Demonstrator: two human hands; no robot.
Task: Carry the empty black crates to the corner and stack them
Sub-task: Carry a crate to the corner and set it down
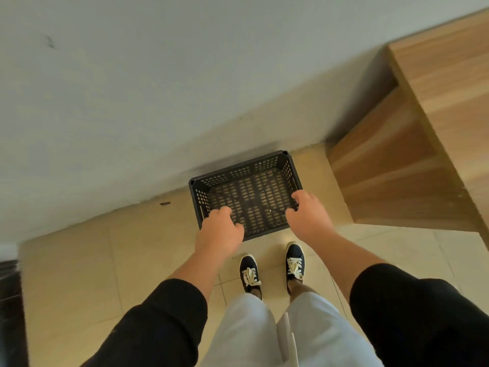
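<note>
on the far left a dark strip of flooring (9, 300) meets the pale tiled floor (79, 260), and the white wall (132, 88) runs along the back, with a small dark scrap (165, 203) at its foot. our left hand (219, 230) hangs over the near left corner of the black crate (248, 192), fingers curled loosely downward; we cannot tell if they touch the rim or grip it. the crate sits empty on the floor close against the wall, in the corner made by the wall and the wooden cabinet (412, 154) to its right. our right hand (308, 215) is at the near right corner, fingers bent over the rim there, though we cannot say whether they press on it. we judge this to be the setting-down of the first crate, since nothing lies under or in it. the next move likely calls for letting go, straightening up and fetching another crate. our shoes (295, 263) stand just behind the crate; the cabinet crowds the right side, so the stack must stay square
</note>
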